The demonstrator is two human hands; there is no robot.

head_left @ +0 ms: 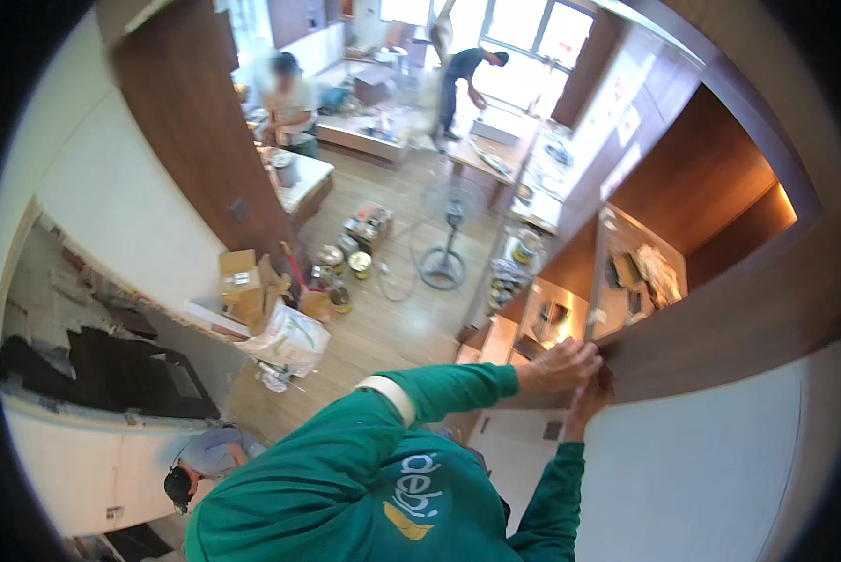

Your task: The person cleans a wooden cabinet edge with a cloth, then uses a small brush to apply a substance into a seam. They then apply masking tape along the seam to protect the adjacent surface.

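Observation:
My left hand (pixel 561 364) reaches across to the edge of a dark brown wood panel (pixel 711 351) on the right. Its fingers are bent and pressed together at that edge. Just below it, my right hand (pixel 589 401) comes up with its fingers closed, its tips meeting those of my left hand. Whatever lies between the fingers is hidden or too small to name. Behind the hands, a lit cabinet compartment (pixel 553 314) holds small dark items. A larger open compartment (pixel 634 272) beside it contains a crumpled tan bundle (pixel 661 276).
A standing fan (pixel 442 267) is on the wood floor, with paint cans (pixel 359 265), a cardboard box (pixel 243 288) and a white bag (pixel 294 339) to its left. Two people work at the back; another person (pixel 205 464) bends at lower left. A white panel (pixel 692 468) is at lower right.

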